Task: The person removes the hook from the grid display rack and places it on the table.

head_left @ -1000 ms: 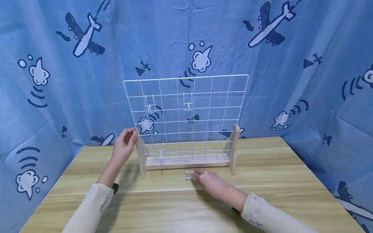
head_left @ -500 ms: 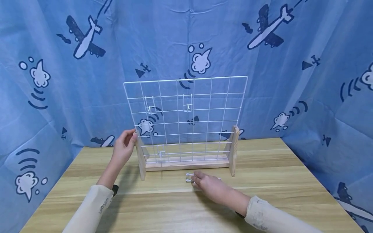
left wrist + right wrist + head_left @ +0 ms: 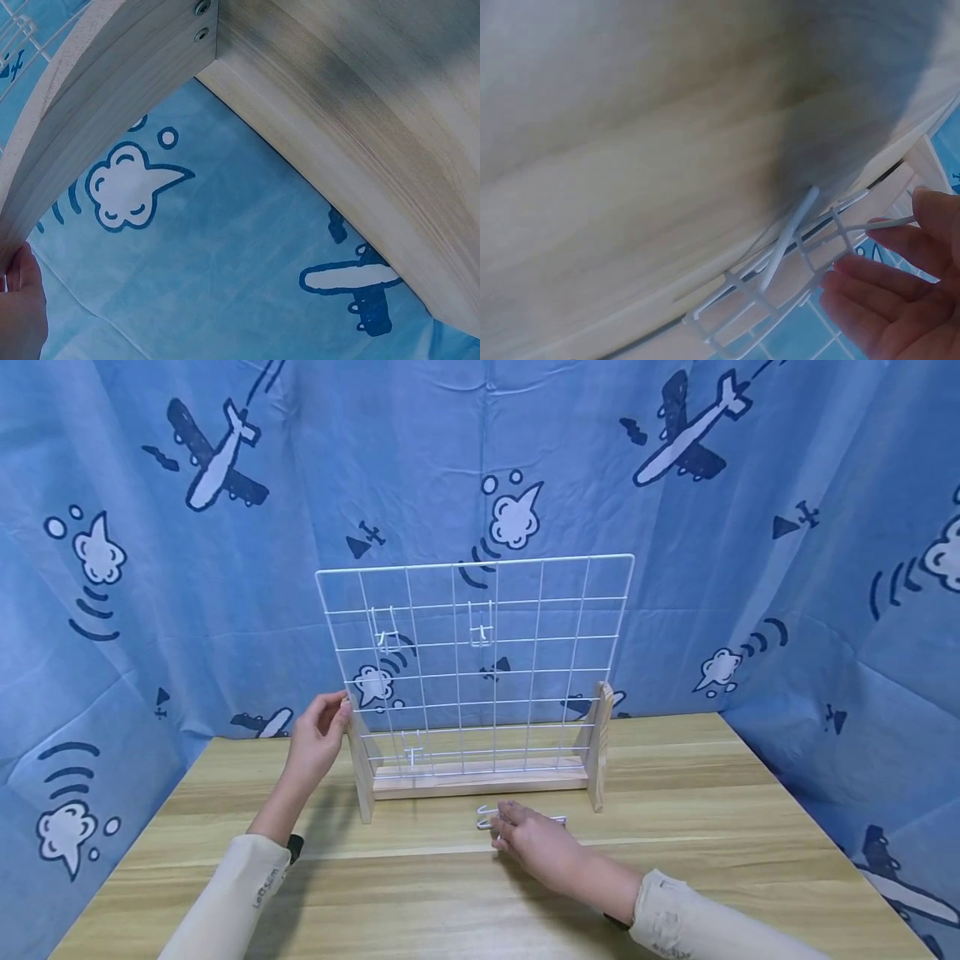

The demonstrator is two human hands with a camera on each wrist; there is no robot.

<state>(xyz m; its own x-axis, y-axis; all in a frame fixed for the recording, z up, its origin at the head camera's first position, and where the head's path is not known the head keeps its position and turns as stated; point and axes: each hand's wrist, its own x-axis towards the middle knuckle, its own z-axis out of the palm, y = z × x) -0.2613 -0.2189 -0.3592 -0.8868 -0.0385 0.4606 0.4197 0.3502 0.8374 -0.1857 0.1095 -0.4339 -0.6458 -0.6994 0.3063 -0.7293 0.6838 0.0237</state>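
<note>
A white wire grid panel [image 3: 517,652] stands upright in a wooden stand [image 3: 480,787]. At the stand's left end, my left hand [image 3: 317,735] grips the top of the wooden side piece [image 3: 97,112] between thumb and fingers. In front of the stand, my right hand [image 3: 536,843] is low over the table, pinching a prong of a white wire hook [image 3: 780,255] between thumb and index finger. Its other fingers are loosely extended. In the head view, the hand covers the hook's middle, and both ends show.
Similar white hooks hang on the grid: an upper-left hook [image 3: 387,639], an upper-middle hook [image 3: 481,633] and a lower-left hook [image 3: 412,754]. The wooden table [image 3: 405,893] reaches back to a blue curtain [image 3: 720,568] with airplane prints.
My right hand has shifted slightly toward me, and the hook's right end now shows beyond it. My left hand stays on the side piece.
</note>
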